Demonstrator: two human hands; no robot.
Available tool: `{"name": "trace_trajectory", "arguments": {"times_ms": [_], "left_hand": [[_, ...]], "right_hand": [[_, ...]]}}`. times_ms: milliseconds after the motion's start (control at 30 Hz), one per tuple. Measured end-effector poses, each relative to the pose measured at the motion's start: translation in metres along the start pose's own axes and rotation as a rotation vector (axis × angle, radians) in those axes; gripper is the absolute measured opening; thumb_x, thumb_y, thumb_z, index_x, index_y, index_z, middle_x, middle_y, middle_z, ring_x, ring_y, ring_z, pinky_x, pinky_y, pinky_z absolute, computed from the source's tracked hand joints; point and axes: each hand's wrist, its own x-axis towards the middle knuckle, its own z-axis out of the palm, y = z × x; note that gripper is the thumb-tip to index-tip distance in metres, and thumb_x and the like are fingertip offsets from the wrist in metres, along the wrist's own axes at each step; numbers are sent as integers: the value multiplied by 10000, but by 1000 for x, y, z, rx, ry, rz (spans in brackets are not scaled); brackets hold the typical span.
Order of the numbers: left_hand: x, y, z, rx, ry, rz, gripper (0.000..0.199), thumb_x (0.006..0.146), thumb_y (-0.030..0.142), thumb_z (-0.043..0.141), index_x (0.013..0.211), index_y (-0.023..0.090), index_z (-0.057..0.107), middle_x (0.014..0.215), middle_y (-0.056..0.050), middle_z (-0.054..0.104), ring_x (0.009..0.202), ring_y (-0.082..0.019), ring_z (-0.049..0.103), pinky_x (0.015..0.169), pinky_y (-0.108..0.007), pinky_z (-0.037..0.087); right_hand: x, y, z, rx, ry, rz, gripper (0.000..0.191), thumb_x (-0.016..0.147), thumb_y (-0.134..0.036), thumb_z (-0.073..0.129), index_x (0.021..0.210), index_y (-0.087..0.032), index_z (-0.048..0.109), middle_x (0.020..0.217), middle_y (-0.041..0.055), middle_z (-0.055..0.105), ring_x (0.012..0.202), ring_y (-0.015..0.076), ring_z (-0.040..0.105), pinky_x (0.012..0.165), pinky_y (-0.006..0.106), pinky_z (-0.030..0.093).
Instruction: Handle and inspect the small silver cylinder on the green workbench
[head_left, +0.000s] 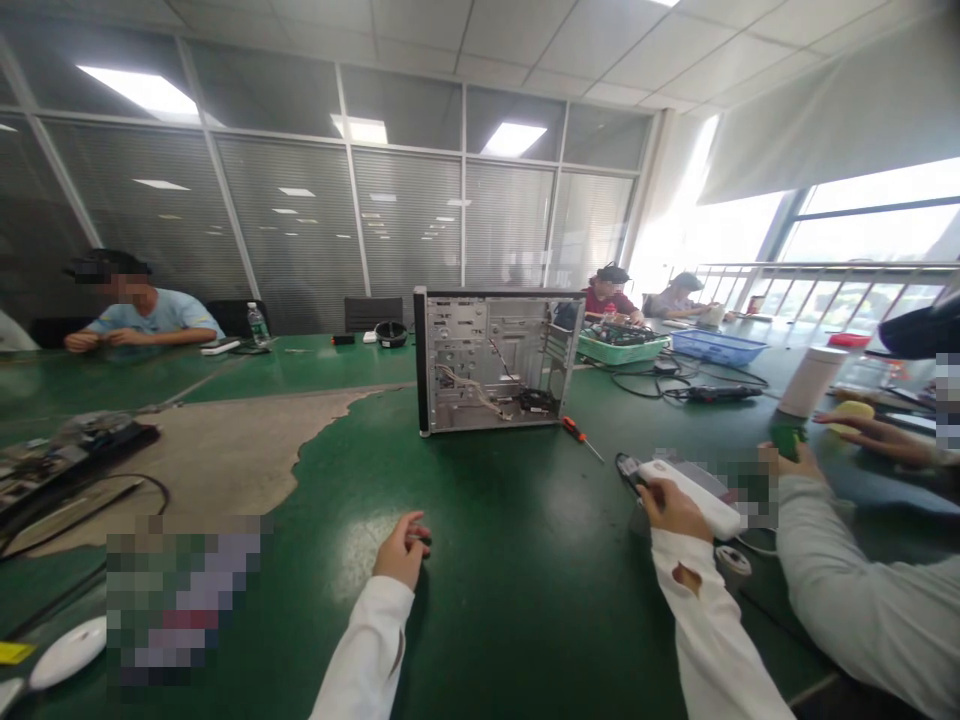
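Note:
Over the green table, my left hand [403, 550] is loosely closed, its fingers curled; a tiny item may be between them, too small to make out. My right hand [675, 508] reaches to the near left end of a white power strip [701, 498], its fingers bent down beside a black plug [628, 470]; what they grip is hidden. An open computer case [495, 365] stands upright beyond both hands, its metal inside and some cables showing. An orange and black screwdriver [576, 432] lies at the case's lower right corner.
Close on the right, another person's sleeve [847, 570] and hands reach over the table near a white bottle [812, 382]. Green [622, 348] and blue [720, 347] baskets stand behind. Electronic parts [67, 460] and a white mouse [70, 653] lie left. Other people sit farther back.

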Motion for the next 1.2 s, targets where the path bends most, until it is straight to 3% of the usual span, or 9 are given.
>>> {"name": "trace_trajectory", "arguments": {"times_ms": [200, 367, 800, 1033, 1200], "left_hand": [[0, 0, 0, -13, 5, 13, 367, 612, 61, 359, 944, 160, 478, 716, -4, 575, 502, -88, 552, 579, -231, 428], [-1, 1, -1, -4, 1, 11, 367, 608, 53, 357, 941, 152, 475, 716, -9, 573, 508, -91, 556, 576, -231, 429], [-3, 4, -1, -6, 2, 3, 373, 599, 43, 357, 934, 155, 477, 713, -4, 576, 510, -86, 548, 583, -227, 434], [-2, 2, -1, 14, -21, -20, 386, 600, 18, 348, 937, 155, 476, 736, -7, 574, 507, -78, 538, 586, -226, 438], [-2, 3, -1, 11, -31, -31, 391, 602, 13, 346, 943, 156, 476, 738, -4, 574, 513, -79, 538, 586, -225, 434]], "right_hand": [[-2, -3, -11, -36, 13, 73, 353, 702, -459, 382, 765, -158, 557, 646, 47, 572, 593, 162, 495, 479, 231, 292], [-4, 1, -12, -48, -32, 18, 327, 707, -444, 364, 663, -178, 549, 630, 33, 573, 560, 156, 481, 482, 236, 301], [-8, 3, -8, 17, 86, -94, 347, 690, -473, 395, 582, -184, 554, 604, 29, 542, 573, 148, 477, 480, 233, 301], [-19, 2, -14, -4, 93, -91, 328, 689, -439, 387, 631, -189, 590, 755, 44, 561, 675, 175, 496, 537, 253, 337], [-28, -15, -38, -81, 125, -115, 322, 705, -355, 398, 919, -187, 570, 918, 70, 551, 781, 218, 504, 663, 312, 350]]}}
